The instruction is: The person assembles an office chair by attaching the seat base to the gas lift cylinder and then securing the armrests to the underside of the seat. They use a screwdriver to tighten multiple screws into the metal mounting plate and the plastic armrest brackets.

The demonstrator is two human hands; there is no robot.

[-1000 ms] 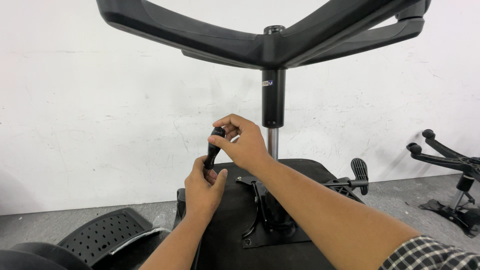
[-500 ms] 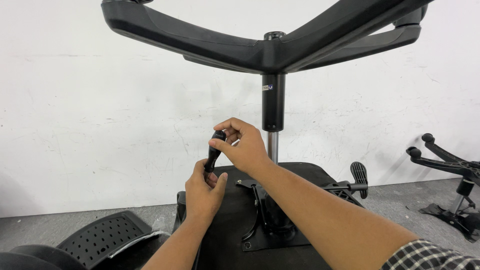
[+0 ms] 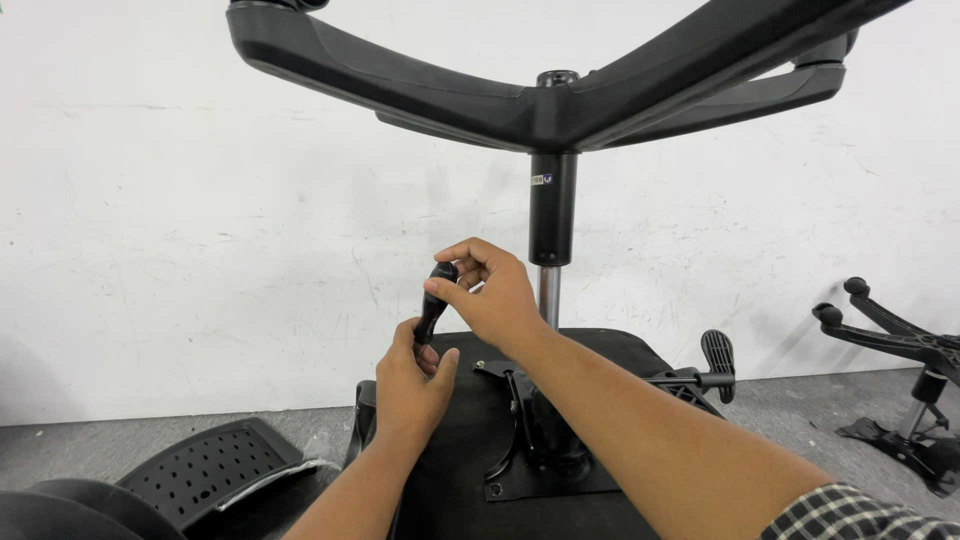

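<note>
Above the upturned black chair seat (image 3: pixel 470 440), from left to right, the left hand (image 3: pixel 410 385) grips the lower end of a black handle (image 3: pixel 433 303), the right hand (image 3: pixel 490 290) pinches its top, just beside the gas-lift column (image 3: pixel 552 215) under the star base (image 3: pixel 540 100).

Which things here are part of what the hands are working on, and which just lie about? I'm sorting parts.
In hand:
left hand and right hand on the black handle
upturned chair seat
gas post
star base

Lying about:
perforated backrest
second chair base
</note>
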